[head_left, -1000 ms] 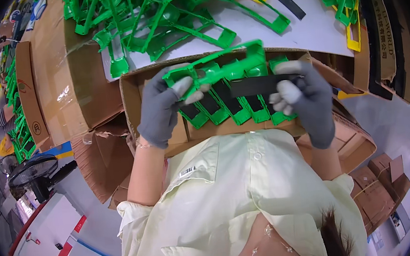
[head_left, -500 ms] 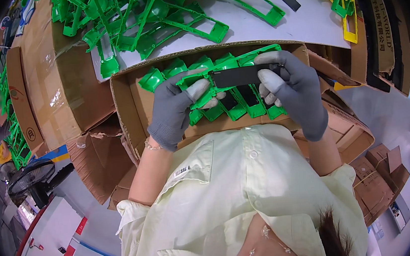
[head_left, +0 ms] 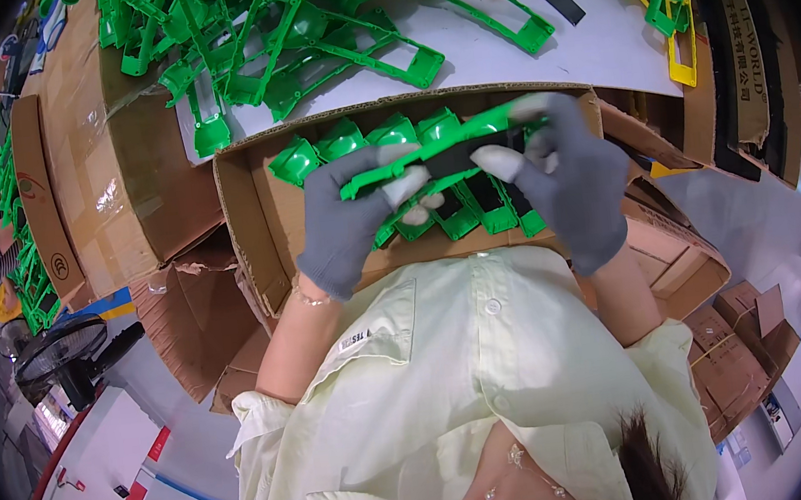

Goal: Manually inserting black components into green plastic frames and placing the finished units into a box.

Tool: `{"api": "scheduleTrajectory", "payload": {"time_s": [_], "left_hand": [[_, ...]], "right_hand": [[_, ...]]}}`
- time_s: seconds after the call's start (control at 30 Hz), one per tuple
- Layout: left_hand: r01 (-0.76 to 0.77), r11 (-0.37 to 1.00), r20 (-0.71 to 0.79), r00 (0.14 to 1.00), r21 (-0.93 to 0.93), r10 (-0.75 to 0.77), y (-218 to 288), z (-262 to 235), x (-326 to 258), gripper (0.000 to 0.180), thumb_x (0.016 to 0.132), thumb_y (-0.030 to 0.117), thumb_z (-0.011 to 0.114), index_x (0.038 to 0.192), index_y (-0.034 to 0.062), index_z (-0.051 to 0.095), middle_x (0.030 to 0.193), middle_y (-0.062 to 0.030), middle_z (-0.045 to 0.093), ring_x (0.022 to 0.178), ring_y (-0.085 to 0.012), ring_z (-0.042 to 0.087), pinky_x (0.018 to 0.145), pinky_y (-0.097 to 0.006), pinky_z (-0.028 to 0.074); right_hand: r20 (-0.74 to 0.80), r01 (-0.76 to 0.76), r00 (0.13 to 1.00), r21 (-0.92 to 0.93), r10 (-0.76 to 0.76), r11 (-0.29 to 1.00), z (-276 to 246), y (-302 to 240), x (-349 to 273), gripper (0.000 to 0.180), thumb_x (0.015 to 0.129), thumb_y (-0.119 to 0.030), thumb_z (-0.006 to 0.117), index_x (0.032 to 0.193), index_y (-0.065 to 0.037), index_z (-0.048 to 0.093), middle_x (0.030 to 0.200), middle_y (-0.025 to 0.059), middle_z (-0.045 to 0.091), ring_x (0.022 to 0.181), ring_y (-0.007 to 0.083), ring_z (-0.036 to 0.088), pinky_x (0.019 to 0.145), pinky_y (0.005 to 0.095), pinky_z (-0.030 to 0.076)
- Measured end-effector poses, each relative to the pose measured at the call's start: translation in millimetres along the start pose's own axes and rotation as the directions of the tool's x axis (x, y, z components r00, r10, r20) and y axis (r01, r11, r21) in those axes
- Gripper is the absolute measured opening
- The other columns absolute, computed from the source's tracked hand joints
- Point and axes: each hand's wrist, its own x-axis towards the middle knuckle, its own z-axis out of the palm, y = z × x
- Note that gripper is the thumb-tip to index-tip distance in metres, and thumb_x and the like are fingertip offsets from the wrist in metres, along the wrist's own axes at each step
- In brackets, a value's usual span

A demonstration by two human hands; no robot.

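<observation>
Left hand [head_left: 350, 218], right hand [head_left: 571, 185] gripping green plastic frame [head_left: 411, 162], over cardboard box [head_left: 252, 228]

A long green plastic frame piece [head_left: 430, 154] sits level across the middle, held at both ends, running left to right with a slight upward tilt toward the right. A flat black strip [head_left: 469, 155] lies along its right half, pressed against the green. Both hover just above an open cardboard box [head_left: 251, 217], where more green frame pieces [head_left: 360, 139] stand packed side by side in a row, their rounded ends up, some with black strips showing lower down.
</observation>
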Motion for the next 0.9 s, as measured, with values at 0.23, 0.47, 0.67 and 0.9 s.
{"api": "scheduleTrajectory", "payload": {"time_s": [0.23,0.47,0.67,0.9], "left_hand": [[-0.021,0.994,0.126,0.992,0.11,0.007,-7,-17,-7,0.022,0.081,-0.002,0.065,0.102,-0.0059,0.063,0.084,-0.0109,0.067,0.069,-0.015,0.066,0.057,-0.022,0.053],[0.045,0.965,0.062,0.996,0.259,-0.063,6,-35,-27,0.02,0.082,-0.002,0.063,0.101,-0.0049,0.063,0.079,-0.0093,0.066,0.063,-0.0126,0.063,0.052,-0.022,0.05],[0.178,0.76,-0.132,0.984,0.625,-0.122,76,-116,-53,0.014,0.077,0.0,0.064,0.09,0.0,0.06,0.068,-0.0063,0.062,0.054,-0.0104,0.06,0.041,-0.02,0.044],[0.288,0.224,-0.256,0.953,0.931,-0.162,72,-107,-2,0.037,0.07,0.022,0.075,0.094,0.0011,0.056,0.083,-0.0159,0.064,0.065,-0.0261,0.065,0.057,-0.036,0.051]], "right_hand": [[0.352,-0.117,0.935,0.228,0.03,0.966,0,31,-11,0.025,0.076,-0.022,0.073,0.094,-0.007,0.066,0.07,0.0074,0.062,0.061,0.0173,0.06,0.058,0.0286,0.047],[0.388,-0.054,0.92,-0.004,0.051,0.999,20,21,-17,0.034,0.07,-0.026,0.076,0.097,-0.011,0.065,0.073,0.0068,0.065,0.06,0.0181,0.061,0.057,0.0282,0.046],[-0.103,-0.133,0.985,0.05,0.138,0.99,-49,83,76,0.029,0.082,-0.022,0.064,0.108,-0.008,0.063,0.087,0.0001,0.063,0.067,0.0079,0.054,0.062,0.0225,0.044],[-0.078,0.038,0.994,-0.456,-0.083,0.889,-40,128,150,0.041,0.075,-0.035,0.069,0.106,-0.009,0.062,0.094,0.0094,0.064,0.079,0.0261,0.062,0.072,0.0353,0.047]]}}
